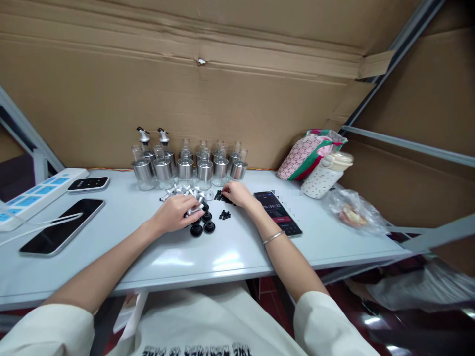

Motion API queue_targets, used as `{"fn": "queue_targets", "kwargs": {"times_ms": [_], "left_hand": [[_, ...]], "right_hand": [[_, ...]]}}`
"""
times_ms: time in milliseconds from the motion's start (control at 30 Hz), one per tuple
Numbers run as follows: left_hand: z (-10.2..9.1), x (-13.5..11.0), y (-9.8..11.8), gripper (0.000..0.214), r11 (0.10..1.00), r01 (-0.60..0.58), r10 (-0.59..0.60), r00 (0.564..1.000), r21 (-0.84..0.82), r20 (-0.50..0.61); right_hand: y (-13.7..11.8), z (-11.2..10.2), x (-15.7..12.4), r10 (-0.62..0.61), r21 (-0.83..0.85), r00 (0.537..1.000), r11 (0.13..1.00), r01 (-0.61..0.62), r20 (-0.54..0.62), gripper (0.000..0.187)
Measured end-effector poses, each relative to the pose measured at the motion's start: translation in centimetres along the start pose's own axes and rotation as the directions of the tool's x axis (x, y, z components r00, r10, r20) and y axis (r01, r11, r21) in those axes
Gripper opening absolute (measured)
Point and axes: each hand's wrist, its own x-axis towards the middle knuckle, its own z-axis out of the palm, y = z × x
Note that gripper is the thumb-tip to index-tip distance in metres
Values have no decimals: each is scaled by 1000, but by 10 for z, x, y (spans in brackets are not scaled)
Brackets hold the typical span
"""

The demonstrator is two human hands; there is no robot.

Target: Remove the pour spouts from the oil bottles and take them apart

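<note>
My left hand [175, 213] is closed around a silver-white spout piece [194, 210], just in front of a pile of similar silver pieces [182, 190]. Round black stoppers [209, 227] lie beside and below its fingertips. My right hand [237, 194] reaches down to a group of small black parts [218, 195], its fingers bent together; what they pinch is hidden. A cluster of tiny black pieces [224, 214] lies between the two hands. Behind them stand several glass bottles with metal sleeves [204, 170]; two at the left carry pourer spouts [143, 135].
A phone showing a timer [276, 212] lies right of my right hand. Farther right are a pink patterned bag [302, 155], a spotted bottle [322, 179] and food in a plastic bag [352, 215]. A power strip [40, 193] and a cabled phone [65, 227] lie left. Cardboard [222, 109] stands behind.
</note>
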Motion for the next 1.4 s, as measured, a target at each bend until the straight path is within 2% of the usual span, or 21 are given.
{"fn": "queue_targets", "kwargs": {"times_ms": [133,600,800,967,1233,1400], "left_hand": [[1,1,0,30,1000,-25,24,999,-7,-22],[0,0,0,29,1000,-1,1,1000,-4,-24],[0,-1,-1,28,1000,12,-12,1000,-6,-13],[1,-1,-1,30,1000,-4,5,999,14,-33],[-1,0,2,31,1000,-18,19,998,19,-57],[0,-1,0,28,1000,11,-11,1000,5,-16]], "right_hand": [[-4,-1,-1,-15,-5,1000,1000,15,-1,26],[-5,2,0,-39,43,999,998,41,-28,27],[-1,6,3,-61,50,996,997,64,-61,25],[-7,6,1,-101,57,992,993,106,-77,20],[-14,3,-2,-81,70,995,994,84,-53,17],[-8,2,-2,-81,79,995,993,85,-55,18]]}}
